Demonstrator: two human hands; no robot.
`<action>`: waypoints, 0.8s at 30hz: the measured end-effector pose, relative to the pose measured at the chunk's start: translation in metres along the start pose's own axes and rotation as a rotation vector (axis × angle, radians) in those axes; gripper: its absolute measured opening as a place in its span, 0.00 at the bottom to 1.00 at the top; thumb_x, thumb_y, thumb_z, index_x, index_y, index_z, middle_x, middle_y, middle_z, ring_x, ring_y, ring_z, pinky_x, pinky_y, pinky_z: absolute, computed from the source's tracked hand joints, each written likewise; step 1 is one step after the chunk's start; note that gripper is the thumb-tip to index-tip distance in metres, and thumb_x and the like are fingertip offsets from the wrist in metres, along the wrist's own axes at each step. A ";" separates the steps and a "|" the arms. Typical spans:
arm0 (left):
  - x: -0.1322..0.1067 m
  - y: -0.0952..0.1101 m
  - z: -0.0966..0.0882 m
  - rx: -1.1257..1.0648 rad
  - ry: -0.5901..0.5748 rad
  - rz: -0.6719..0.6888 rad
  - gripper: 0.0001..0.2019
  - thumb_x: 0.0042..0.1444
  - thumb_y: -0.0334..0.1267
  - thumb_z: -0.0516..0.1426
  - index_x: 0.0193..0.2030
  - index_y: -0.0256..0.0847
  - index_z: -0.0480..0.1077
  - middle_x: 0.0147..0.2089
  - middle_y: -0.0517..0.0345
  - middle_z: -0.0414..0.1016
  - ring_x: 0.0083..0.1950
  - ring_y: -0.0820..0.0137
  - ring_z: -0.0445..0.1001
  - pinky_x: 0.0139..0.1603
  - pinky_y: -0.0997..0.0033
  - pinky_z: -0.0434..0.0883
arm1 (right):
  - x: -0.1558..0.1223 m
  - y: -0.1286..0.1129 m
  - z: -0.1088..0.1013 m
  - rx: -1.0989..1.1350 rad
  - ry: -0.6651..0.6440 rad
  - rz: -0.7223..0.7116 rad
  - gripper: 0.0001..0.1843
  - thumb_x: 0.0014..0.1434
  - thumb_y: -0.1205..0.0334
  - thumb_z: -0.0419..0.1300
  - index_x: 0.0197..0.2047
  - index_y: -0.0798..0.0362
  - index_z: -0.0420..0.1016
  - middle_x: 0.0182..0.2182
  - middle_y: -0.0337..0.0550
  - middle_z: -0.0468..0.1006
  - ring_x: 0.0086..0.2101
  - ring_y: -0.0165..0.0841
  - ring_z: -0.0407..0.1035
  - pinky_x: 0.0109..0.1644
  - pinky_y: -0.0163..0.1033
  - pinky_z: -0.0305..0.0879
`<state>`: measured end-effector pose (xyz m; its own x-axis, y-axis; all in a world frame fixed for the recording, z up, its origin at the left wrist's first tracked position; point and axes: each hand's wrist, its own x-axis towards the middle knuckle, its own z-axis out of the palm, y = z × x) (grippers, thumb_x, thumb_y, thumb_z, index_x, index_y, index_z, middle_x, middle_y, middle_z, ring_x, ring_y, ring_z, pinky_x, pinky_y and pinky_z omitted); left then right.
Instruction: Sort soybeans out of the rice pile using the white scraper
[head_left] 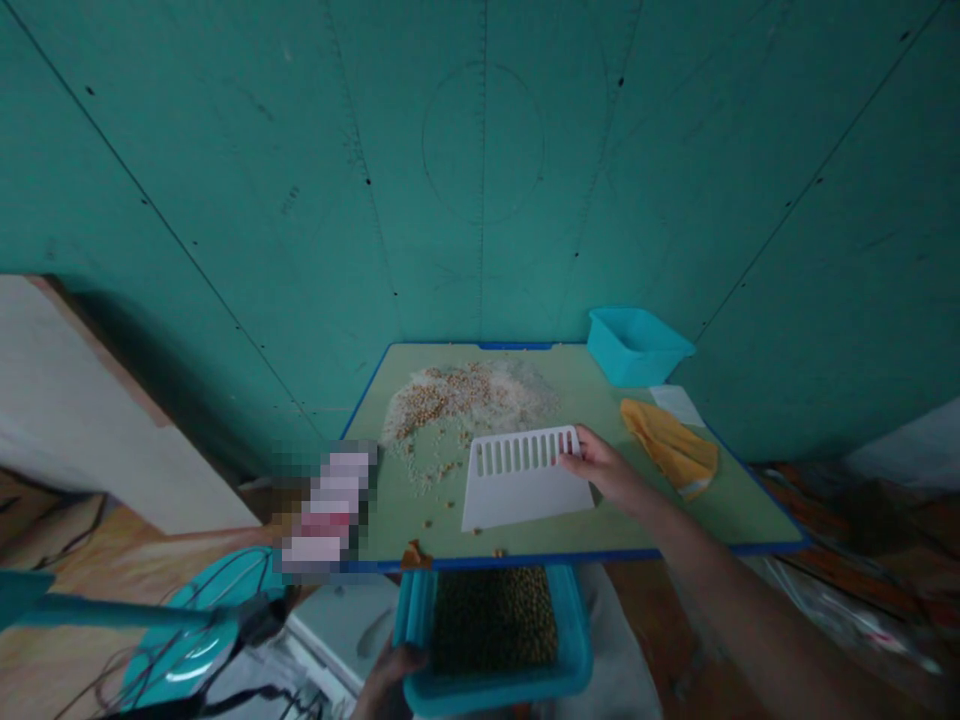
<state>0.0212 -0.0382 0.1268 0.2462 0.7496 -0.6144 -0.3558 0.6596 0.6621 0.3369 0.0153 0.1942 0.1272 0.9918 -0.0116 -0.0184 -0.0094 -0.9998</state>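
In the head view, everything is placed around a pale green board (525, 385) with a blue rim, which lies against a teal wall panel (480, 170). The right hand (611, 470) is over the right part of the board, its fingers curled closed on the right end of a white plastic comb scraper (517, 495), whose toothed edge faces the far side of the board. The scraper rests flat on the board, just in front of and to the right of a spread pile of pale and tan grain (457, 400). Loose grains (442, 470) are scattered from the pile toward the near edge. Below the near edge of the board sits a blue tray (495, 690) filled with small olive-brown beans (493, 620). The left hand (390, 680) is against the tray's left side, mostly hidden and in shadow; how far its fingers close, or how firmly it grips, cannot be told. An orange flake (415, 557) lies on the board's near rim, just above the tray. A yellow cloth (670, 447) lies on the board to the right of the scraper, beside a white paper (677, 404). A turquoise plastic box (637, 345) stands beyond them at the far right corner. A blurred object (328, 505) covers the board's left edge, and a turquoise fan (180, 640) sits to the lower left of the board.
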 end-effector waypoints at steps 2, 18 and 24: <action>0.002 -0.002 -0.001 0.010 0.014 0.000 0.13 0.31 0.36 0.62 0.30 0.42 0.77 0.28 0.54 0.80 0.47 0.44 0.72 0.44 0.50 0.68 | -0.009 0.000 -0.004 0.000 0.014 0.017 0.14 0.46 0.56 0.62 0.36 0.50 0.66 0.27 0.36 0.75 0.30 0.33 0.69 0.32 0.36 0.63; 0.010 -0.006 -0.002 -0.004 -0.019 0.040 0.09 0.32 0.36 0.63 0.26 0.42 0.77 0.21 0.56 0.78 0.43 0.45 0.74 0.44 0.49 0.68 | -0.040 0.000 -0.003 0.004 0.034 0.079 0.14 0.48 0.54 0.61 0.37 0.50 0.66 0.27 0.36 0.74 0.31 0.34 0.68 0.34 0.36 0.61; 0.008 -0.003 -0.009 0.000 0.007 0.041 0.10 0.34 0.36 0.63 0.29 0.43 0.77 0.24 0.55 0.79 0.44 0.44 0.74 0.43 0.49 0.69 | -0.025 0.000 0.007 0.076 0.131 0.016 0.15 0.48 0.55 0.62 0.38 0.50 0.66 0.27 0.36 0.74 0.29 0.33 0.68 0.34 0.37 0.61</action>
<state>0.0163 -0.0349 0.1163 0.2253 0.7754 -0.5899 -0.3650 0.6286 0.6868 0.3264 -0.0089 0.1942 0.2547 0.9664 -0.0343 -0.0954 -0.0102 -0.9954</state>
